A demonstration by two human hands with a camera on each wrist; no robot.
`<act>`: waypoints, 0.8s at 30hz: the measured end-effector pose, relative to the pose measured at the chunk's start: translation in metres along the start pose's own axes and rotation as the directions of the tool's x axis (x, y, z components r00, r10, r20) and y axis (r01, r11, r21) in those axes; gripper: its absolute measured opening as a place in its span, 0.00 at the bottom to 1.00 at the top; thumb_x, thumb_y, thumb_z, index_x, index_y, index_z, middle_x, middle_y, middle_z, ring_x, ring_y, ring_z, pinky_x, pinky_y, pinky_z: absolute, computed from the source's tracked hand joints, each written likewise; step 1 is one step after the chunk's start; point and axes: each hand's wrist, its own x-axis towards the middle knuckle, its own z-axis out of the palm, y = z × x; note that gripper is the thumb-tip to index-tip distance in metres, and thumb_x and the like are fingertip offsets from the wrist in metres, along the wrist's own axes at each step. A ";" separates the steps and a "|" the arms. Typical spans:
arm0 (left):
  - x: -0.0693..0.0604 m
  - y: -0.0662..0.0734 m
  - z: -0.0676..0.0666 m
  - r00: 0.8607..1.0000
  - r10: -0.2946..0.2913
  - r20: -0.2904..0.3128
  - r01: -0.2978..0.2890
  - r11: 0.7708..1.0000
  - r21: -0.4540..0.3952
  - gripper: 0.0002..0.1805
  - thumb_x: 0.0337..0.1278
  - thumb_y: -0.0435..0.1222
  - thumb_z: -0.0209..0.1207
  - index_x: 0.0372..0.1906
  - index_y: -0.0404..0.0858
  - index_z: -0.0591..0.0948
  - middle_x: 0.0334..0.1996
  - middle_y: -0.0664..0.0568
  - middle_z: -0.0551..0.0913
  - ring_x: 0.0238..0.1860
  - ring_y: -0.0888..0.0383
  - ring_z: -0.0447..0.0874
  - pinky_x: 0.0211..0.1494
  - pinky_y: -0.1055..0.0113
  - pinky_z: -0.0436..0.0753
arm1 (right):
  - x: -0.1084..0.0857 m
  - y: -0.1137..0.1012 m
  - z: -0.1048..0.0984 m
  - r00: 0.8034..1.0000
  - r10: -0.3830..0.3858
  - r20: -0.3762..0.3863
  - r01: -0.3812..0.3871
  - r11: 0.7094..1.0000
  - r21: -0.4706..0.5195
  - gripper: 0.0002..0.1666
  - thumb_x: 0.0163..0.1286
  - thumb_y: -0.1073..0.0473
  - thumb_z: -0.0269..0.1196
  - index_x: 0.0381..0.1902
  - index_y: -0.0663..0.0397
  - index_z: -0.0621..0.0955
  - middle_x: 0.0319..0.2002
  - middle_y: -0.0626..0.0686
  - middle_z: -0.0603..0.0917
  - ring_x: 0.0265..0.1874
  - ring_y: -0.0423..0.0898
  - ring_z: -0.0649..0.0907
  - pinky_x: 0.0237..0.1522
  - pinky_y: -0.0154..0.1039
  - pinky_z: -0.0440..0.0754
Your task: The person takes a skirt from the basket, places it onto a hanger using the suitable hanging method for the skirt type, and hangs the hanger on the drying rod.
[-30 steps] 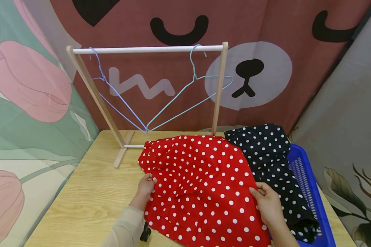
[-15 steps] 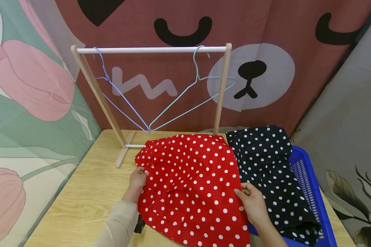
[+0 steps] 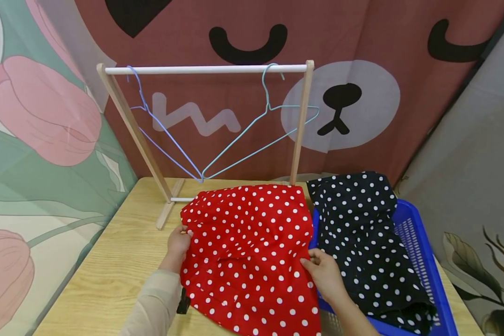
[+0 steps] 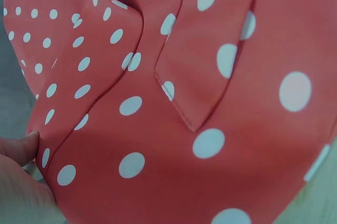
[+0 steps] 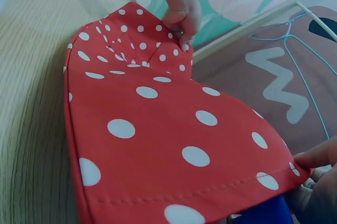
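Left hand (image 3: 178, 243) and right hand (image 3: 325, 274) pinch opposite edges of the red cloth (image 3: 248, 261), lower centre of the head view; straightening it seems in hand; the next move likely calls for even tension.

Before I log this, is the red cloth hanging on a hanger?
No, the purple-blue hanger and light-blue hanger hang bare from the rack, while the left hand and right hand hold the red cloth.
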 end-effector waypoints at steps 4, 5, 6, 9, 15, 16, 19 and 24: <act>0.002 0.001 -0.003 1.000 0.005 -0.014 -0.005 1.000 0.015 0.10 0.54 0.26 0.45 0.41 0.28 0.70 0.33 0.36 0.70 0.28 0.51 0.71 0.27 0.67 0.69 | 0.000 -0.001 0.006 0.999 -0.029 0.018 0.030 0.999 -0.034 0.06 0.60 0.70 0.52 0.35 0.69 0.72 0.27 0.56 0.79 0.24 0.50 0.81 0.24 0.42 0.79; 0.002 0.001 -0.004 1.000 0.003 -0.016 -0.002 1.000 0.017 0.10 0.54 0.26 0.45 0.41 0.28 0.70 0.34 0.36 0.70 0.28 0.50 0.70 0.28 0.67 0.69 | -0.001 -0.002 0.007 0.999 -0.033 0.022 0.034 0.999 -0.040 0.06 0.60 0.70 0.52 0.35 0.69 0.72 0.27 0.56 0.79 0.25 0.50 0.81 0.24 0.42 0.79; 0.002 0.001 -0.005 1.000 0.002 -0.017 -0.002 1.000 0.019 0.10 0.54 0.26 0.45 0.42 0.27 0.69 0.34 0.36 0.70 0.29 0.49 0.70 0.29 0.66 0.69 | -0.002 -0.003 0.009 0.999 -0.036 0.021 0.037 0.998 -0.050 0.06 0.60 0.70 0.53 0.35 0.69 0.72 0.26 0.56 0.79 0.24 0.50 0.81 0.24 0.42 0.79; 0.002 0.002 -0.006 1.000 -0.007 -0.022 0.008 1.000 0.022 0.12 0.54 0.26 0.45 0.44 0.27 0.69 0.36 0.35 0.69 0.31 0.48 0.70 0.29 0.66 0.69 | -0.003 -0.005 0.013 0.999 -0.044 0.018 0.046 0.995 -0.089 0.05 0.59 0.70 0.52 0.35 0.68 0.71 0.26 0.56 0.79 0.22 0.48 0.81 0.21 0.40 0.78; 0.001 0.002 -0.009 0.999 0.000 -0.047 0.000 1.000 0.016 0.12 0.53 0.26 0.45 0.44 0.26 0.70 0.36 0.35 0.70 0.29 0.49 0.70 0.26 0.70 0.68 | -0.005 -0.006 0.021 0.998 -0.051 0.027 0.055 0.980 -0.193 0.12 0.60 0.70 0.52 0.42 0.70 0.72 0.30 0.58 0.79 0.22 0.44 0.79 0.21 0.40 0.78; 0.001 0.002 -0.009 0.999 0.005 -0.049 -0.005 1.000 0.013 0.12 0.52 0.25 0.45 0.43 0.26 0.70 0.35 0.35 0.70 0.28 0.50 0.70 0.26 0.70 0.68 | -0.006 -0.005 0.023 0.998 -0.051 0.026 0.055 0.979 -0.196 0.14 0.60 0.70 0.52 0.44 0.70 0.72 0.32 0.59 0.79 0.23 0.46 0.80 0.23 0.41 0.79; 0.002 0.001 -0.010 0.998 0.023 -0.060 -0.022 1.000 0.008 0.11 0.51 0.25 0.45 0.40 0.26 0.71 0.34 0.35 0.70 0.25 0.52 0.69 0.24 0.71 0.67 | -0.008 -0.005 0.028 0.998 -0.056 0.010 0.057 0.979 -0.196 0.17 0.59 0.71 0.51 0.47 0.72 0.69 0.36 0.63 0.78 0.28 0.51 0.80 0.27 0.46 0.78; 0.005 -0.001 -0.010 0.997 0.028 -0.075 -0.027 0.999 0.017 0.10 0.50 0.24 0.46 0.38 0.26 0.71 0.33 0.35 0.70 0.25 0.52 0.69 0.24 0.72 0.67 | -0.011 -0.005 0.041 0.988 -0.148 -0.034 0.129 0.937 -0.324 0.21 0.57 0.74 0.52 0.51 0.73 0.66 0.40 0.65 0.76 0.35 0.57 0.79 0.32 0.51 0.76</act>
